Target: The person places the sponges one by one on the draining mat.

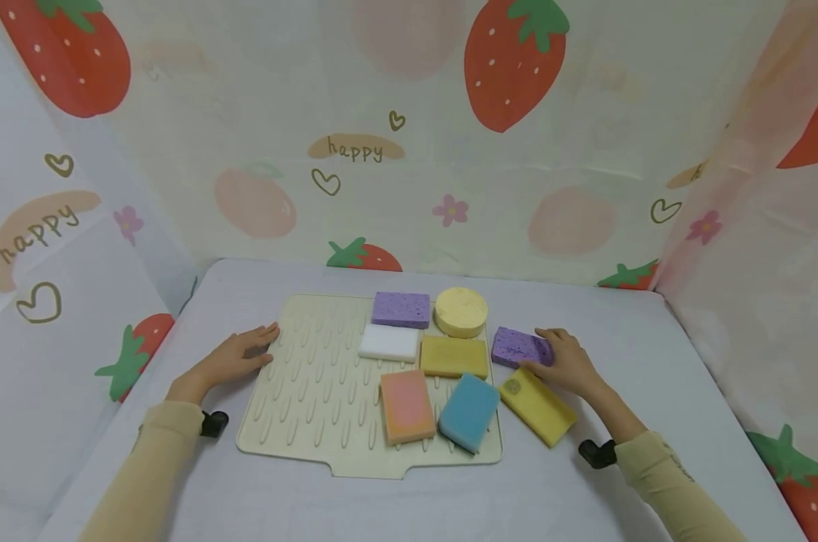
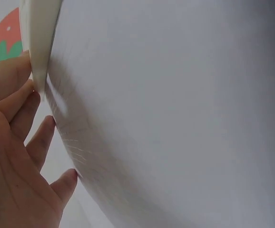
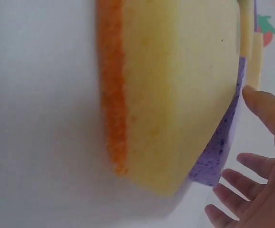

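A cream ribbed drying mat [image 1: 300,421] lies flat on the table. My left hand [image 1: 236,355] rests at its left edge with fingers spread; in the left wrist view, the thumb is against the mat's rim [image 2: 40,42]. Off the mat's right side lies a purple sponge [image 1: 517,347]. My right hand [image 1: 563,363] is at that sponge's right end, thumb by its near side and fingers by its far side. In the right wrist view these fingers are spread beside the purple sponge [image 3: 213,156]. Close below the thumb is a yellow sponge [image 1: 541,410], partly overlapping the mat's side in the head view.
On the mat's right half are another purple sponge [image 1: 400,309], a round yellow sponge [image 1: 461,312], a white sponge [image 1: 389,343], a flat yellow sponge [image 1: 454,356], an orange-pink sponge [image 1: 407,406] and a blue sponge [image 1: 469,411]. Strawberry-printed sheets [image 1: 409,203] enclose the table.
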Tool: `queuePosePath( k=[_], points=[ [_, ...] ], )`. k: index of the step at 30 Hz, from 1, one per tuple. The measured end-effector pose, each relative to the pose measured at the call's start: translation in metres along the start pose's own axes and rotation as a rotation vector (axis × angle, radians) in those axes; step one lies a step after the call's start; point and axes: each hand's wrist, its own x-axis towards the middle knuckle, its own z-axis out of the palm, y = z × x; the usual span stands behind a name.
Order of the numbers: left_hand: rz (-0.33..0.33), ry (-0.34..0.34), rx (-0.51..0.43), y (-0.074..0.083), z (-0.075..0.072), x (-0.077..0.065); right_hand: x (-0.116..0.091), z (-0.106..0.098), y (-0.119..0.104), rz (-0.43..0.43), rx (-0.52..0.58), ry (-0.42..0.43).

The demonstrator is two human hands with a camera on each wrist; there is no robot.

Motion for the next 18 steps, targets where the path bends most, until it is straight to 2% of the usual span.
queuePosePath(
  k=[9, 13, 18],
  points=[
    [-0.003, 0.005, -0.02, 0.0, 0.001, 0.001, -0.001, 0.0, 0.008, 0.004, -0.003, -0.028],
    [-0.003, 0.015, -0.016, -0.001, 0.002, 0.001, 0.0, 0.0, 0.01, -0.015, -0.063, -0.016],
    [-0.004, 0.009, -0.019, 0.0, 0.001, 0.0, 0.003, -0.001, 0.018, -0.079, -0.155, -0.009]
  ],
)
